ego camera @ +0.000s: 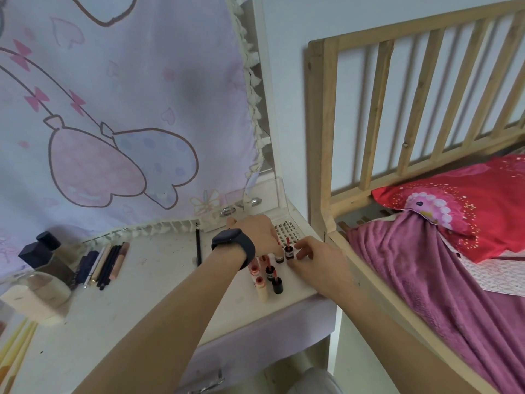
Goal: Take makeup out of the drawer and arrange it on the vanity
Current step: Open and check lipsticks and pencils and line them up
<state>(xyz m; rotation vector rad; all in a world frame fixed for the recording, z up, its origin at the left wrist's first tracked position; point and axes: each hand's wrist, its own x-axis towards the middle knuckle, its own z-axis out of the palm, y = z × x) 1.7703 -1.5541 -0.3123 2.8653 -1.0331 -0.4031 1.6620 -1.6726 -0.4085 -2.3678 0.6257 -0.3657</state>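
Several small lip tubes (270,275) with dark or peach caps stand in a cluster at the right end of the white vanity (147,302). My left hand (257,233), with a dark watch on its wrist, reaches over the cluster, and its fingertips pinch one dark-capped tube (279,258). My right hand (315,257) pinches the neighbouring red tube with a dark label (289,251) between thumb and fingers. A false-lash box (287,230) lies just behind the tubes. The drawer front below is mostly hidden by my arms.
A row of pencils and slim tubes (106,263) lies at the vanity's left, beside dark bottles (42,254) and a cream jar (34,300). A lone black pencil (198,247) lies mid-table. A cartoon cloth (113,109) hangs behind. A wooden bed (426,194) stands close on the right.
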